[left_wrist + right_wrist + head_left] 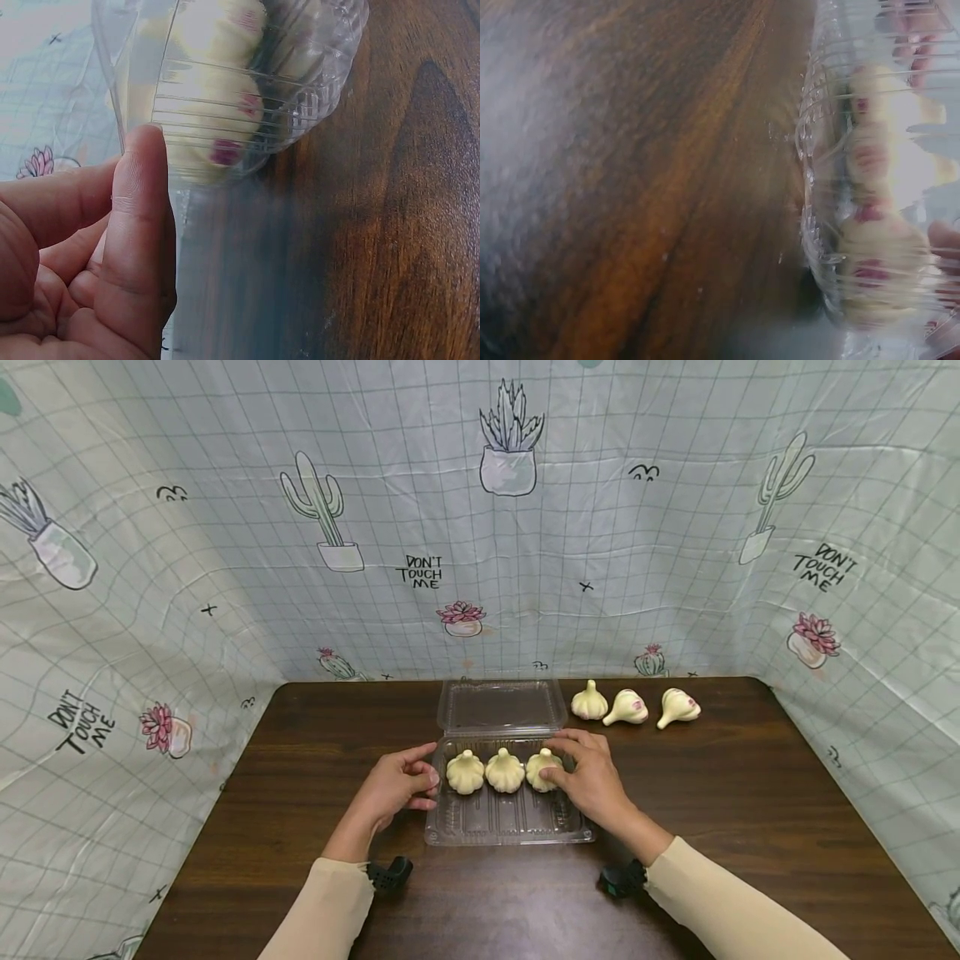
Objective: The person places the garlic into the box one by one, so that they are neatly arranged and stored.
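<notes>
A clear plastic clamshell container lies open on the table, its lid folded back. Along the back of its base stand three garlic bulbs in a row: a left bulb, a middle bulb and a right bulb, stems up. My right hand grips the right bulb between thumb and fingers. At the container's left side, my left hand pinches the rim, the thumb against the plastic in the left wrist view. Through the container wall, pinkish patches show on the bulbs in the right wrist view.
To the right of the lid, an upright garlic bulb and two bulbs lying on their sides, a nearer one and a farther one, rest on the dark wooden table. A printed cloth hangs behind and at both sides.
</notes>
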Action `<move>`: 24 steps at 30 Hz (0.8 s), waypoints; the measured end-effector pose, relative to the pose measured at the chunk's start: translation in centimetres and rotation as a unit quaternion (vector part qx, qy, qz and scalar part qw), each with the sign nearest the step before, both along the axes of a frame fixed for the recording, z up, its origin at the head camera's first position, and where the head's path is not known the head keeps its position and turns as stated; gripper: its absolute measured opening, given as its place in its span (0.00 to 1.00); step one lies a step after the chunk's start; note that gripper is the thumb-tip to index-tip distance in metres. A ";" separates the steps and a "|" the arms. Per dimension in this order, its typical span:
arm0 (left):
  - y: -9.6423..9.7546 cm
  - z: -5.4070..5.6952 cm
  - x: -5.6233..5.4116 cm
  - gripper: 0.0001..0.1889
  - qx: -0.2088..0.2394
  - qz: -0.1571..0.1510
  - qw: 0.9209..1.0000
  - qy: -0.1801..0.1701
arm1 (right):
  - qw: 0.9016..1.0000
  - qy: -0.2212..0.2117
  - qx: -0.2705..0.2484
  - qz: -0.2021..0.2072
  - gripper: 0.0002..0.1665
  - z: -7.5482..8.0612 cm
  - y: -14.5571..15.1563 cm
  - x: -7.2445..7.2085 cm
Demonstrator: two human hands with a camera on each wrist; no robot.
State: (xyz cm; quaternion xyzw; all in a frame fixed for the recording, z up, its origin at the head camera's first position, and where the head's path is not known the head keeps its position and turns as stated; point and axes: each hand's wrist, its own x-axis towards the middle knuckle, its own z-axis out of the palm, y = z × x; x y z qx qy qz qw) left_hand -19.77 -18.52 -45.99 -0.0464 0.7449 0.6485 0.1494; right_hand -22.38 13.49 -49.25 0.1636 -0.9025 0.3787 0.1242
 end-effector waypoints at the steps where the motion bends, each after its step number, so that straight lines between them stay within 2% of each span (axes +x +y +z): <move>1: 0.0 0.0 0.0 0.33 0.000 0.000 1.000 0.000 | 1.000 -0.002 -0.005 0.001 0.26 0.0 0.0 0.0; 8: 0.0 0.0 0.2 0.33 0.001 0.005 1.000 -0.001 | 0.999 -0.001 -0.038 0.014 0.26 -0.2 0.3 0.0; 14: 0.0 0.0 0.1 0.33 0.000 0.004 1.000 0.000 | 0.999 0.012 -0.047 0.017 0.23 0.1 0.8 -0.1; 20: 0.0 0.0 0.1 0.33 -0.001 0.003 1.000 0.000 | 0.998 -0.008 -0.052 0.018 0.22 1.0 2.5 -0.7; 24: 0.1 0.0 0.1 0.33 0.006 0.004 1.000 0.001 | 0.999 0.005 -0.032 0.014 0.24 1.4 4.3 -1.5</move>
